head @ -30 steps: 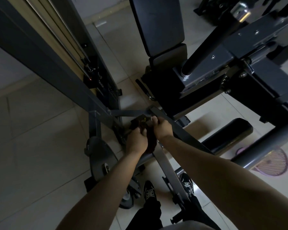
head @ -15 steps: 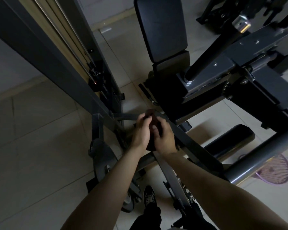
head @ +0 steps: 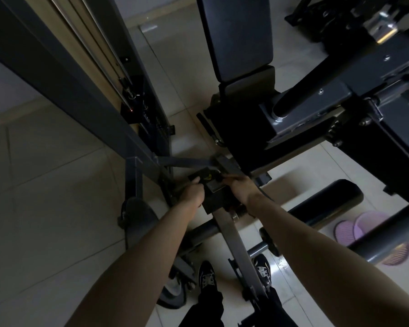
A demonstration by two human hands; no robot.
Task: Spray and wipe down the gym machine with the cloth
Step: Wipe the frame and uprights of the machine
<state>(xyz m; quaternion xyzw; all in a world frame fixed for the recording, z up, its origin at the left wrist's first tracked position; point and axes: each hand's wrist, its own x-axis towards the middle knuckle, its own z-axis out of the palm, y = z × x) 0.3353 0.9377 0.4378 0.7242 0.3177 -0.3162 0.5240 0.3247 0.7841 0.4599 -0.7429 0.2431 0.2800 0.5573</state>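
"Grey steel is filling most of the view; what is it belonging to?" the reader is asking.

"It is forming the frame of the large grey-and-black gym machine (head: 69, 90). One flat grey steel bar (head: 236, 244) is sloping down the machine's middle toward the person's black laced shoes (head: 207, 277)."

"Where is the cloth sitting?"

"The dark square cloth (head: 219, 199) is lying spread over the upper end of that bar, just below the joint where a cross brace is meeting it. A small yellow mark is showing near the cloth's far edge. The light is dim, so the weave is not showing."

"How are the hands holding it?"

"The left hand (head: 194, 193) is gripping the cloth's left edge, its fingers curling tightly around it. The right hand (head: 240, 187) is pinching the far right corner, its fingers bending close together."

"What else is standing around?"

"A black padded backrest (head: 234, 36) is rising beyond the hands. A black cylindrical roller pad (head: 326, 201) is lying to the right of the right forearm. Round lilac mesh discs (head: 373, 227) are resting on the pale tiled floor (head: 45, 185) near its right edge, and a grey tube is partly hiding them."
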